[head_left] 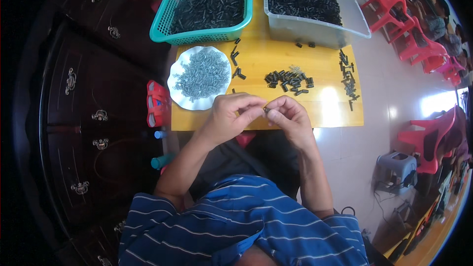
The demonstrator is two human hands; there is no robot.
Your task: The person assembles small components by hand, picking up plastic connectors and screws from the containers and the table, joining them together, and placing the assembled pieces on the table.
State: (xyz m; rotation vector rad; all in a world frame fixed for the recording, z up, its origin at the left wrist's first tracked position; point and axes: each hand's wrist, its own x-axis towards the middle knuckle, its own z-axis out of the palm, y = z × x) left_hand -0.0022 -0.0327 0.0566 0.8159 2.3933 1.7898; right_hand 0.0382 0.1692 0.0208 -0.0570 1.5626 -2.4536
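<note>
My two hands meet over the near edge of a yellow table [256,69]. Between the thumb and fingers of my right hand [293,120] is a small black cylindrical piece [266,110]. My left hand [231,113] pinches right beside that piece; whatever its fingertips hold is too small to make out. Left of my hands stands a white scalloped plate [173,81] heaped with small silvery springs [203,74]. Beyond my right hand lies a loose pile of short black cylinders [286,81], with a few springs [296,69] at its far side.
A green basket [207,36] and a clear plastic bin [315,24], both full of black pieces, stand at the table's far side. More black pieces [349,79] line the right edge. Dark cabinets [84,98] are at left; red chairs [428,135] and a grey stool [396,167] at right.
</note>
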